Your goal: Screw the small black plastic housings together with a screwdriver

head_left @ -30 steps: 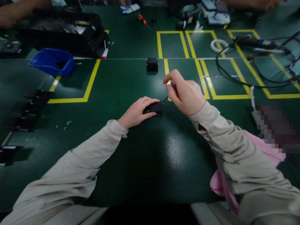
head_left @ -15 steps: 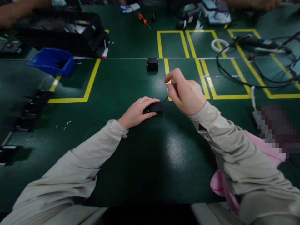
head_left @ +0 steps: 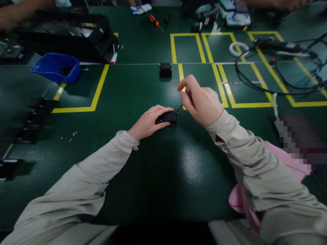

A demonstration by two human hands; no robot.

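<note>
On the green table, my left hand (head_left: 150, 119) grips a small black box-shaped part (head_left: 170, 117) between thumb and fingers. My right hand (head_left: 203, 102) is closed round a screwdriver (head_left: 179, 108); its handle is mostly hidden in the fist. The thin shaft slants down to the left, and its tip meets the right end of the black part. Farther back, straight ahead, stands a similar black block (head_left: 165, 70). Several small screws (head_left: 72, 136) lie loose to the left of my left hand.
A blue bin (head_left: 57, 68) stands at the left, in front of a long black tray (head_left: 63, 37). Black parts (head_left: 30, 122) line the left side. An orange screwdriver (head_left: 155, 22) lies at the back. Cables (head_left: 245, 81) and a white tape ring (head_left: 238, 49) are at the right. Another person's arm (head_left: 25, 13) shows at the upper left.
My right hand has shifted very slightly to the left with the screwdriver. My left hand still grips the black part, and the tip stays at its right end.
</note>
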